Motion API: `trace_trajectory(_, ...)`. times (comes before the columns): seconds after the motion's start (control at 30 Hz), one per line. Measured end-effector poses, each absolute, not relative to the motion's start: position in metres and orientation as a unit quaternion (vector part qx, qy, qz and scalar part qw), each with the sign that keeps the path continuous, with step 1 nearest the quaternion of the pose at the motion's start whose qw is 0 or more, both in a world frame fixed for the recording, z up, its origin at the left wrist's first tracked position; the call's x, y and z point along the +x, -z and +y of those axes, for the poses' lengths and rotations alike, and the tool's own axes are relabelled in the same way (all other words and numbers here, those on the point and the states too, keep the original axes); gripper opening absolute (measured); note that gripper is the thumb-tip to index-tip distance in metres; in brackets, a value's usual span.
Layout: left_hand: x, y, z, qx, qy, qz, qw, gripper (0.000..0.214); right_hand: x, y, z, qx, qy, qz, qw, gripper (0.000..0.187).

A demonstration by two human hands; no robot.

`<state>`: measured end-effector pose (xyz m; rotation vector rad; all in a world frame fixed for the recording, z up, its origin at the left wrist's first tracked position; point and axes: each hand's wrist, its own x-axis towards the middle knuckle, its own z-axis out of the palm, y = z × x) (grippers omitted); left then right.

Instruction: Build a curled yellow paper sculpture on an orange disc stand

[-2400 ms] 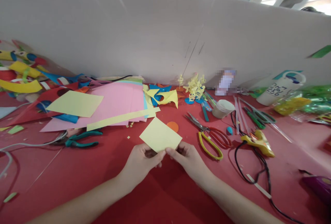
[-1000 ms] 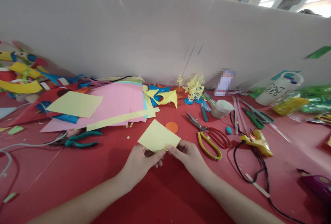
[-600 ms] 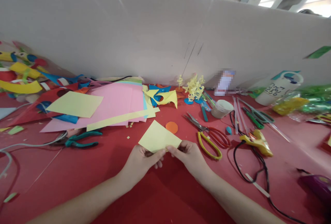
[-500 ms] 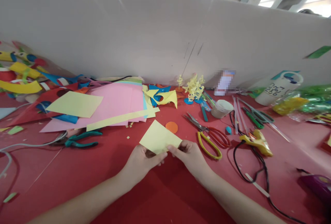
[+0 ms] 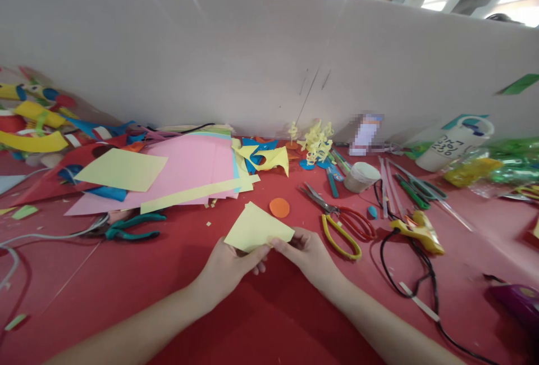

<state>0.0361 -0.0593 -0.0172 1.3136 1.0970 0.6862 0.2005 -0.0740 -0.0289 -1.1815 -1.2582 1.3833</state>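
Note:
A small piece of pale yellow paper (image 5: 257,228) is held above the red table, tilted toward the back. My left hand (image 5: 229,267) pinches its lower left edge, thumb in front and fingers curled behind. On the lower right edge my right hand (image 5: 309,252) grips it, thumb on top and fingers underneath. Just behind the paper lies an orange paper disc (image 5: 279,208), apart from both hands. Scissors (image 5: 341,222) with one red and one yellow handle rest close to the right hand.
Stacked pink paper (image 5: 189,163) and teal-handled pliers (image 5: 135,226) lie left. Yellow curled-paper pieces (image 5: 315,143) stand at the back. A white tub (image 5: 361,177), a yellow glue gun (image 5: 421,233) with black cord, a white bottle (image 5: 450,143) and a purple object (image 5: 516,303) are right.
The yellow paper has dipped slightly down and left, and its far corner now shows a second, offset edge. More of the orange disc is uncovered. Both hands keep their grip.

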Motion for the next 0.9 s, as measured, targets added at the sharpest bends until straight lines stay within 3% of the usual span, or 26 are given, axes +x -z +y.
trace_trajectory(0.7,0.0344,0.0218,-0.0590,0.574,-0.299,0.472,0.599,0.022,0.2021,0.0331,-0.0747,-0.561,-0.487,-0.521,0.420,0.042)
trace_trajectory(0.9,0.0354,0.0194,-0.0587,0.552,-0.310,0.469,0.616,0.023,0.2032,0.0298,-0.0740,-0.476,-0.564,-0.519,0.431,0.030)
